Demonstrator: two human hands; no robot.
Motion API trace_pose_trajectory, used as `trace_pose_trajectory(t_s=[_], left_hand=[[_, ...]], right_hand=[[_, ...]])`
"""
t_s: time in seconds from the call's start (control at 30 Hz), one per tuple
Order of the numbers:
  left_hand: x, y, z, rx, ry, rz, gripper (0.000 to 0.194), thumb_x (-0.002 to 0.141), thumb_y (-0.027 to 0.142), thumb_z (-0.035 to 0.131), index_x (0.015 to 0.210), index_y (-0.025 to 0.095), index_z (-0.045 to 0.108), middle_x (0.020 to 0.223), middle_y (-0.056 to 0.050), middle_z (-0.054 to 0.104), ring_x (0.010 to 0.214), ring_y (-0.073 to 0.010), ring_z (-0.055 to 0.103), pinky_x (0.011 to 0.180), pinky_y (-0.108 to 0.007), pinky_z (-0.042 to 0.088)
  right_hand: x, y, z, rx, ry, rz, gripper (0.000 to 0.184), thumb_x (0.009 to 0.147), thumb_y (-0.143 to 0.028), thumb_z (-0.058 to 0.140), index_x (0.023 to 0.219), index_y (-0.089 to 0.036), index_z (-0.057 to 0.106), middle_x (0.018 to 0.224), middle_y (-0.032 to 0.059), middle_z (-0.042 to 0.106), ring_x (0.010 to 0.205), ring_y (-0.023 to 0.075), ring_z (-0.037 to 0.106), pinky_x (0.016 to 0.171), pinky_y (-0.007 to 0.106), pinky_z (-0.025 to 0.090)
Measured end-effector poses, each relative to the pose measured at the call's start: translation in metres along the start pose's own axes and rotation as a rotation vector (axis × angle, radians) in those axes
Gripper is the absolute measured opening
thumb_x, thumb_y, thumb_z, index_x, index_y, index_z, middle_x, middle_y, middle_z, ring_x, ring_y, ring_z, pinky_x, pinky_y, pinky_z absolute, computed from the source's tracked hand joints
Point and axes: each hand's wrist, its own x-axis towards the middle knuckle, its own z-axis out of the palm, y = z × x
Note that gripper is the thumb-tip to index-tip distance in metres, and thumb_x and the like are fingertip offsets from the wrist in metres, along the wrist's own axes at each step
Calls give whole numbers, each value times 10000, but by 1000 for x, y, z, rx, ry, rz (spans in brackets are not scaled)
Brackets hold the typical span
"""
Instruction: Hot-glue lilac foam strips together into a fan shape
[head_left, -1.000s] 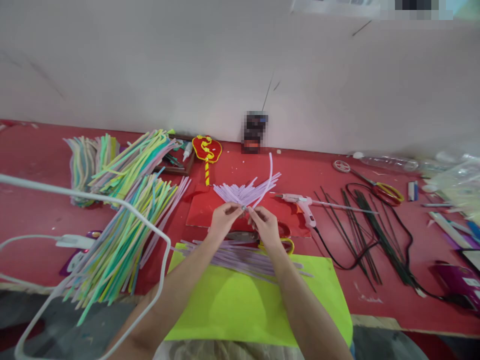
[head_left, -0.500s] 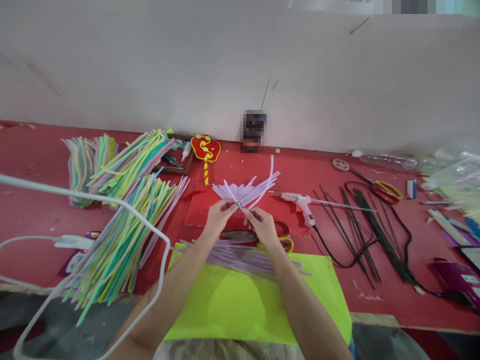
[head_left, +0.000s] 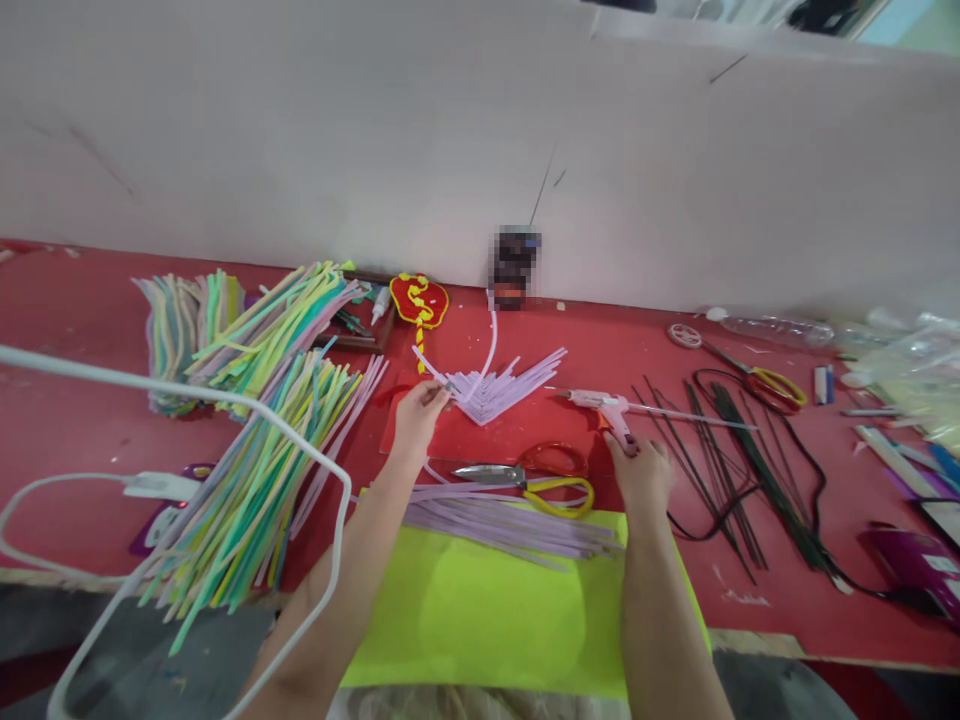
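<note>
My left hand [head_left: 420,405] pinches a bent lilac pipe cleaner [head_left: 492,335] near its fold; one end rises toward the wall. Just right of those fingers, several lilac pipe cleaners [head_left: 484,400] lie nested in a V shape on a red mat [head_left: 420,435]. My right hand [head_left: 641,465] is closed around the handle of a pink glue gun [head_left: 609,408], which still lies on the table with its nozzle to the left and a long clear glue stick out of its back. Yellow-and-red-handled scissors [head_left: 517,475] lie between my hands, above loose lilac pipe cleaners [head_left: 510,525].
Multicoloured pipe cleaner bundles [head_left: 262,470] cover the left side, behind a white cable [head_left: 300,410]. Dark green stems [head_left: 765,470], a black cord and more scissors [head_left: 757,380] lie right. A red-and-yellow ornament [head_left: 418,302] lies at the back. A yellow-green sheet [head_left: 480,620] is in front.
My right hand has left the lilac pipe cleaner and moved right to the glue gun's handle. My left hand has moved slightly left with the pipe cleaner, uncovering the V shape and the scissors.
</note>
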Motion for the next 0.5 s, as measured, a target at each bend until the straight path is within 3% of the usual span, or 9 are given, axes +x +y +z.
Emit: trace_pose_trajectory(t_s=[0.13,0.27,0.5], left_hand=[[3,-2,-2,-18,9,-14,349,515,361,806,720,146,623,634,7,649,566,-112,614,615,-242,500],[4,-6,-3,-9,1,2,333,531,368,798,717,150,628,643,6,654,567,-107,615,593,-224,496],[5,-8,-5,0,-10,-14,344,546,374,790,750,150,628,677,-6,668,579,-119,626,580,-230,485]], right_hand=[[8,6,3,92,41,-41,522,775,-558,439,859,-101,676,783,125,569,727,231,482,740,370,404],[16,13,-4,172,91,-34,524,764,-565,443,872,-104,666,746,93,534,701,214,470,737,366,411],[11,49,-12,50,-89,-38,546,743,-620,426,791,-129,661,651,71,515,597,199,446,615,358,397]])
